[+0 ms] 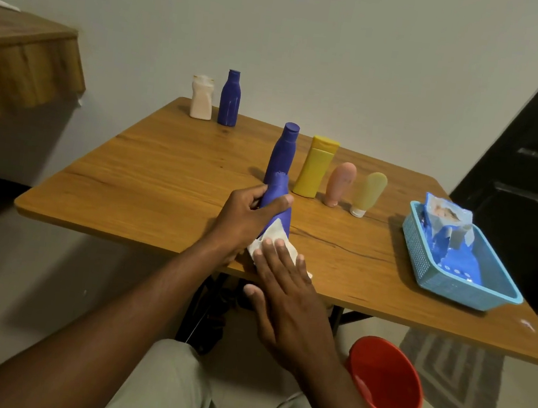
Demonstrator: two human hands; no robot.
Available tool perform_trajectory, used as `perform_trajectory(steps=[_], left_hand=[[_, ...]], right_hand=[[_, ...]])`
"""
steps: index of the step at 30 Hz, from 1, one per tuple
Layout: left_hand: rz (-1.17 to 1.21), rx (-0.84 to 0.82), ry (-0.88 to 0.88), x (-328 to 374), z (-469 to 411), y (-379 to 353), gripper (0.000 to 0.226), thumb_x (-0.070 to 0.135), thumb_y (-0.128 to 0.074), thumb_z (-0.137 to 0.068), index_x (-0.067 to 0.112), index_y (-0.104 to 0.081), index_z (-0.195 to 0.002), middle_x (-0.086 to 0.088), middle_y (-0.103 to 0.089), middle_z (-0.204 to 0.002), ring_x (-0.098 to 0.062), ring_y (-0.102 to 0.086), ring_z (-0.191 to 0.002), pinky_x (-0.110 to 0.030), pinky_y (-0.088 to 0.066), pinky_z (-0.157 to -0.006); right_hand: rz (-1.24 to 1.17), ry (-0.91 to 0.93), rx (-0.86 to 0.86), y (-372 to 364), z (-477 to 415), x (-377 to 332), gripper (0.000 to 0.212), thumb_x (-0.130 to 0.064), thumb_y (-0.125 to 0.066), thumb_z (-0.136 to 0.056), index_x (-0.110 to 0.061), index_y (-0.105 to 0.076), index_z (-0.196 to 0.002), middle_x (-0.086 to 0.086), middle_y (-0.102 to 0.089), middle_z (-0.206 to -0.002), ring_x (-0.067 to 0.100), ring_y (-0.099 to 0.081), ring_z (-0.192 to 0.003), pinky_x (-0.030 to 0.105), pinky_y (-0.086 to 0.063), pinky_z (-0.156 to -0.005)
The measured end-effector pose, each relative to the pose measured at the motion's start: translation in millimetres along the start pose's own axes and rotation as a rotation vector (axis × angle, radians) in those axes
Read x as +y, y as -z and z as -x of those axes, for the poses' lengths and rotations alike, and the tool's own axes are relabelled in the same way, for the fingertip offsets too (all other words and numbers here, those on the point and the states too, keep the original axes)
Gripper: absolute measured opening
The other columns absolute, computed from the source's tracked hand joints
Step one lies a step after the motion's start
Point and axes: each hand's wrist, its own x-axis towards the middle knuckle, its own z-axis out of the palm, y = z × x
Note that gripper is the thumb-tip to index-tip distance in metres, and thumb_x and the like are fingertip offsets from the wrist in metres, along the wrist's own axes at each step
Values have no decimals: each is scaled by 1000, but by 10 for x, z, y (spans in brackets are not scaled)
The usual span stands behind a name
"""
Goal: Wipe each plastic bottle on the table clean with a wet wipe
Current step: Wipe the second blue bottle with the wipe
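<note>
Seven plastic bottles are showing on or above the table (163, 174). One, the held blue bottle (276, 201), is being worked at the near edge, tilted, just in front of the tall blue bottle (282, 153), which is standing upright.

The left hand (245, 216) is gripping the held blue bottle around its middle, thumb and fingers curled round it. The right hand (293, 301) is lying flat, its straight fingers pressing the wet wipe (277, 233) against the bottle's lower part.

For a good result, the right hand is probably best drawing the wipe along the full length while the left hand is turning the bottle, so no side is being missed. The left-hand grip is likely covering an unwiped band, so it wants shifting. Care is advised near the tall blue bottle, which could be knocked over.
</note>
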Motion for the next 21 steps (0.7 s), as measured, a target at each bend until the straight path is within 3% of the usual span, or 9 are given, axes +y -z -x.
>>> perform_trajectory(steps=[2, 5, 8, 11, 16, 19, 21], left_hand=[[40, 8, 12, -36, 11, -9, 34, 37, -77, -93, 6, -72, -104, -25, -70, -93, -23, -66, -77, -43, -56, -76], [115, -12, 8, -48, 16, -28, 29, 31, -76, -95, 5, -74, -108, -26, -72, -100, -22, -67, -82, -41, -55, -79], [136, -14, 18, -42, 10, -17, 25, 28, -74, -97, 10, -75, -113, -16, -77, -100, -19, -73, -87, -33, -59, -81], [162, 0, 37, -46, 9, 8, 24, 27, -73, -97, 10, -75, -113, -7, -77, -91, -15, -73, -82, -27, -59, -74], [135, 28, 43, -45, 5, -12, 23, 31, -76, -94, 9, -73, -100, -11, -65, -83, -19, -60, -73, -32, -52, -67], [138, 35, 29, -72, -9, 0, 25, 32, -79, -92, 9, -74, -101, -24, -69, -93, -23, -63, -78, -42, -55, -73], [146, 54, 19, -94, -19, -10, 31, 32, -81, -90, 6, -74, -105, -27, -70, -101, -24, -64, -82, -50, -58, -79]], right_hand=[[-33, -21, 1, 28, -46, 12, 59, -52, -24, -110, -24, -23, -161, -2, -15, -169, 5, -2, -157, 44, -13, -129], [-112, -145, 20, 97, -219, 25, 67, -56, -28, -108, -23, -12, -164, -3, -5, -171, 1, 3, -156, 33, -3, -129], [-120, -208, 22, 154, -411, 10, 71, -58, -30, -107, -21, -9, -164, -2, -4, -172, 1, 3, -156, 32, -1, -129], [-47, -155, 11, 144, -415, -39, 73, -61, -26, -106, -19, -14, -164, 0, -7, -171, 6, 2, -158, 36, -1, -129], [74, 9, -37, 41, -4, -70, 64, -58, -23, -109, -21, -27, -161, -2, -18, -168, 8, -4, -158, 44, -10, -129], [85, 14, 16, 23, 137, -21, 59, -54, -27, -110, -20, -36, -158, -1, -29, -166, 9, -14, -157, 46, -20, -127], [51, -42, 34, 50, 111, 3, 60, -54, -29, -109, -20, -33, -159, -2, -25, -167, 6, -12, -157, 44, -17, -128]])
